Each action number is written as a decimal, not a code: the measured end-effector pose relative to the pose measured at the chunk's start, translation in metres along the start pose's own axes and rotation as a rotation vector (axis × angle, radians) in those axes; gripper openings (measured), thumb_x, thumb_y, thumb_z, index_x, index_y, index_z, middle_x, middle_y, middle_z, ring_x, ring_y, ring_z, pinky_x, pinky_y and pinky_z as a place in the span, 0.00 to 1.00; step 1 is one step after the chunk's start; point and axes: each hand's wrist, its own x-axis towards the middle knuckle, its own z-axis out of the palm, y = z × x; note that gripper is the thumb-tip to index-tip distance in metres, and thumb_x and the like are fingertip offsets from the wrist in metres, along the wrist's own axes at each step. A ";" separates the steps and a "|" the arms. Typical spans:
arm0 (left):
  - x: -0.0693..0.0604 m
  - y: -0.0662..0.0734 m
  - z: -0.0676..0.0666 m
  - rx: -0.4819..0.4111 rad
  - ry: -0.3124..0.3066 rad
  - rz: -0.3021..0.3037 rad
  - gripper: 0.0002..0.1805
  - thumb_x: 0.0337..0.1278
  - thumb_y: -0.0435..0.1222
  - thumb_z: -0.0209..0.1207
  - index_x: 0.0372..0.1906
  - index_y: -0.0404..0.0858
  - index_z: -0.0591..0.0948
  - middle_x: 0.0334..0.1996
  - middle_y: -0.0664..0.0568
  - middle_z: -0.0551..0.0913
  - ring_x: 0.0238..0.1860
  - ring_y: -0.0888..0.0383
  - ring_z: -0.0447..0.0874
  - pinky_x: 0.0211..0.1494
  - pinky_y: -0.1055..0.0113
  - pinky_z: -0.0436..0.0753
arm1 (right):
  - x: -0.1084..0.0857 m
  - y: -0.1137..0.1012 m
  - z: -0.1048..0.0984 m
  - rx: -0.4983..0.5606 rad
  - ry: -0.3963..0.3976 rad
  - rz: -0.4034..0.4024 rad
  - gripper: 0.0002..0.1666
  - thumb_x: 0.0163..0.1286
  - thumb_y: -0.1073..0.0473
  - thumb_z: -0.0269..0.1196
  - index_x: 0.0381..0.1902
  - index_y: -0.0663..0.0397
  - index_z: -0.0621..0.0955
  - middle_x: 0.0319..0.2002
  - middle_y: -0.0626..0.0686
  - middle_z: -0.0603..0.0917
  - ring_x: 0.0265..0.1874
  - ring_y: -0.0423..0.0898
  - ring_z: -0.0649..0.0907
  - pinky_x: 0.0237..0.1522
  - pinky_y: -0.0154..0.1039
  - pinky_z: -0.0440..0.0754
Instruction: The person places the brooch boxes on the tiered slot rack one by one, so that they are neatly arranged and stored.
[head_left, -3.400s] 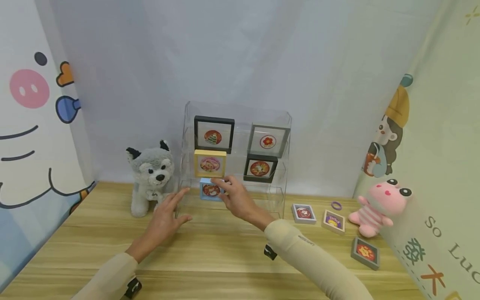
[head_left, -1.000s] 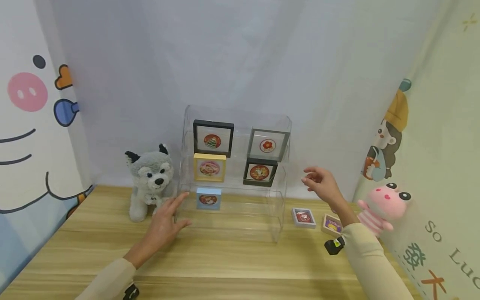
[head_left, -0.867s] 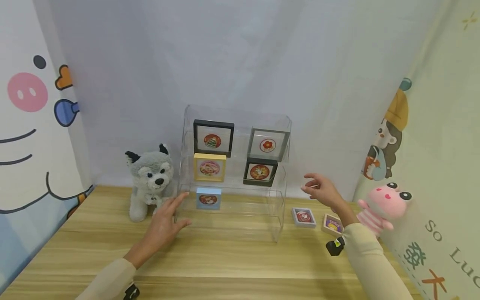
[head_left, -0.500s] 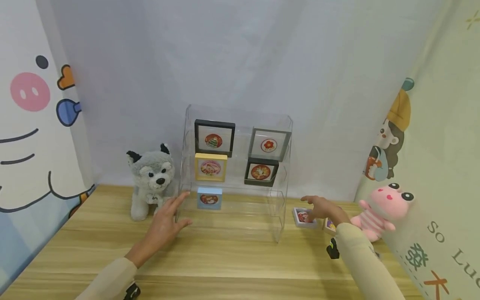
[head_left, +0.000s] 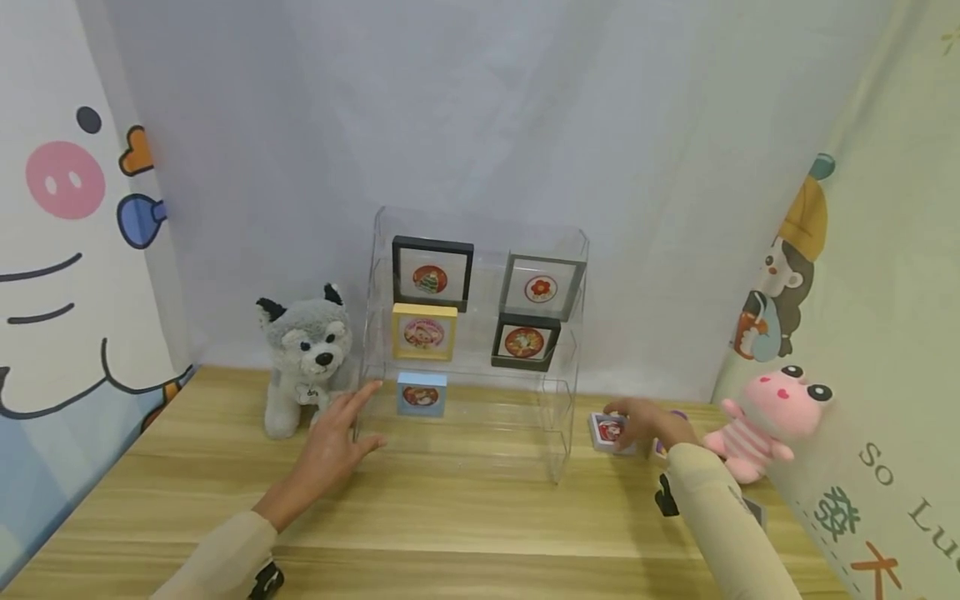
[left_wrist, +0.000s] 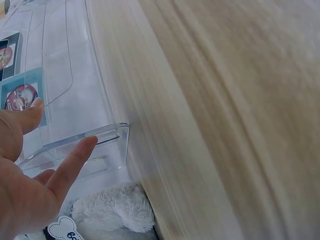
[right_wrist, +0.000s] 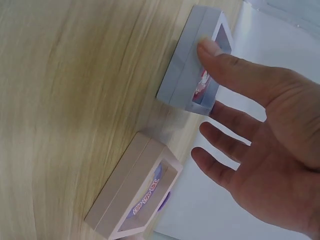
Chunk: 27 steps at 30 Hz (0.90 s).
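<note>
A clear acrylic rack [head_left: 487, 462] holds a black, a grey, a yellow, a dark and a light blue frame [head_left: 422, 395]. My left hand [head_left: 326, 450] rests against the rack's left side, fingers and thumb spread, as the left wrist view also shows with the hand [left_wrist: 45, 175] by the clear edge [left_wrist: 120, 132]. At the right, my right hand [head_left: 648, 422] is at the pale grey frame [head_left: 602, 442] on the table; in the right wrist view the thumb of the hand [right_wrist: 265, 125] lies on that frame [right_wrist: 187, 65], with an index finger behind it.
A grey-and-white plush dog [head_left: 300, 358] sits left of the rack. A pink plush frog [head_left: 757, 425] sits far right. A beige frame [right_wrist: 132, 190] lies beside the pale grey one, with a purple ring [head_left: 680, 415] behind. Another grey frame [head_left: 756, 510] is partly hidden by my right sleeve.
My right hand has left the light blue frame on the rack, moved right and come down onto the pale grey frame. My left hand has stayed at the rack's side.
</note>
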 end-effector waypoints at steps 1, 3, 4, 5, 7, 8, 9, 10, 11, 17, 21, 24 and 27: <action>0.001 0.000 0.000 -0.002 -0.004 -0.007 0.48 0.39 0.33 0.78 0.71 0.40 0.69 0.45 0.37 0.80 0.31 0.56 0.71 0.34 0.60 0.74 | 0.000 0.000 0.000 -0.001 0.003 0.000 0.42 0.52 0.65 0.76 0.65 0.64 0.73 0.61 0.76 0.74 0.54 0.66 0.79 0.59 0.62 0.74; 0.001 0.000 0.000 -0.005 -0.014 -0.018 0.48 0.40 0.34 0.78 0.71 0.41 0.69 0.44 0.38 0.80 0.30 0.56 0.70 0.33 0.60 0.73 | 0.001 0.002 0.001 0.003 0.013 0.004 0.43 0.52 0.64 0.76 0.66 0.63 0.73 0.61 0.76 0.74 0.55 0.66 0.78 0.59 0.61 0.74; 0.002 0.000 0.000 -0.007 -0.017 -0.021 0.48 0.40 0.34 0.78 0.71 0.41 0.69 0.43 0.39 0.80 0.30 0.57 0.69 0.33 0.61 0.73 | 0.001 0.003 0.001 0.006 0.016 0.001 0.43 0.52 0.64 0.76 0.66 0.63 0.73 0.62 0.76 0.74 0.55 0.67 0.78 0.60 0.62 0.74; 0.002 0.000 0.000 -0.007 -0.018 -0.022 0.48 0.40 0.34 0.78 0.71 0.41 0.69 0.42 0.39 0.80 0.30 0.57 0.69 0.33 0.62 0.73 | 0.001 0.004 0.001 0.010 0.017 0.000 0.44 0.52 0.63 0.77 0.66 0.64 0.73 0.62 0.76 0.73 0.55 0.66 0.78 0.60 0.62 0.74; 0.002 0.000 0.000 -0.008 -0.020 -0.023 0.48 0.40 0.34 0.78 0.71 0.41 0.69 0.39 0.41 0.79 0.29 0.58 0.66 0.32 0.64 0.70 | 0.001 0.005 0.002 0.021 0.022 -0.005 0.44 0.51 0.63 0.77 0.66 0.65 0.73 0.62 0.76 0.73 0.54 0.65 0.79 0.59 0.61 0.74; 0.002 0.001 -0.001 -0.007 -0.018 -0.020 0.48 0.40 0.34 0.78 0.71 0.40 0.69 0.38 0.42 0.78 0.29 0.59 0.66 0.31 0.64 0.69 | 0.001 0.006 0.003 0.031 0.024 -0.006 0.45 0.51 0.63 0.78 0.66 0.65 0.73 0.62 0.76 0.73 0.53 0.64 0.79 0.58 0.60 0.75; 0.002 0.001 -0.001 -0.006 -0.016 -0.018 0.47 0.40 0.34 0.78 0.71 0.40 0.69 0.37 0.44 0.77 0.29 0.59 0.65 0.31 0.65 0.69 | 0.001 0.007 0.003 0.034 0.030 -0.011 0.45 0.51 0.62 0.78 0.66 0.66 0.73 0.62 0.76 0.73 0.52 0.62 0.80 0.58 0.59 0.76; 0.002 0.001 -0.001 -0.008 -0.015 -0.019 0.47 0.40 0.34 0.78 0.71 0.40 0.69 0.36 0.44 0.77 0.29 0.60 0.65 0.31 0.65 0.69 | 0.000 0.007 0.003 0.030 0.031 -0.021 0.45 0.51 0.62 0.78 0.66 0.66 0.73 0.61 0.77 0.73 0.50 0.61 0.80 0.56 0.59 0.77; 0.002 0.002 -0.001 -0.007 -0.013 -0.018 0.47 0.40 0.33 0.78 0.71 0.40 0.69 0.36 0.45 0.77 0.29 0.60 0.65 0.31 0.66 0.68 | 0.001 0.008 0.004 0.029 0.037 -0.022 0.45 0.51 0.62 0.78 0.66 0.66 0.73 0.61 0.77 0.73 0.49 0.60 0.80 0.55 0.57 0.78; 0.002 0.003 -0.001 -0.007 -0.004 -0.012 0.47 0.40 0.32 0.77 0.71 0.41 0.69 0.36 0.45 0.77 0.29 0.60 0.65 0.31 0.65 0.69 | 0.003 0.012 0.011 0.045 0.073 -0.052 0.48 0.48 0.64 0.79 0.66 0.65 0.71 0.59 0.74 0.74 0.45 0.58 0.81 0.44 0.51 0.84; 0.002 0.002 0.000 -0.014 -0.010 -0.019 0.47 0.41 0.32 0.77 0.71 0.42 0.69 0.36 0.44 0.77 0.29 0.60 0.64 0.32 0.65 0.69 | 0.002 0.013 0.012 0.037 0.117 -0.091 0.48 0.46 0.65 0.80 0.64 0.66 0.71 0.53 0.72 0.78 0.45 0.60 0.80 0.45 0.54 0.83; 0.001 0.002 0.001 -0.020 -0.011 -0.021 0.47 0.41 0.32 0.77 0.71 0.43 0.69 0.36 0.43 0.77 0.29 0.60 0.64 0.32 0.65 0.68 | 0.002 0.014 0.013 0.055 0.140 -0.106 0.47 0.45 0.67 0.80 0.62 0.64 0.70 0.49 0.70 0.78 0.44 0.59 0.79 0.38 0.51 0.84; 0.001 0.002 0.001 -0.016 -0.002 -0.011 0.47 0.41 0.32 0.77 0.71 0.42 0.69 0.36 0.43 0.77 0.29 0.60 0.64 0.31 0.66 0.68 | 0.002 0.015 0.015 0.085 0.154 -0.109 0.47 0.44 0.68 0.80 0.60 0.63 0.69 0.46 0.67 0.77 0.42 0.57 0.79 0.32 0.44 0.84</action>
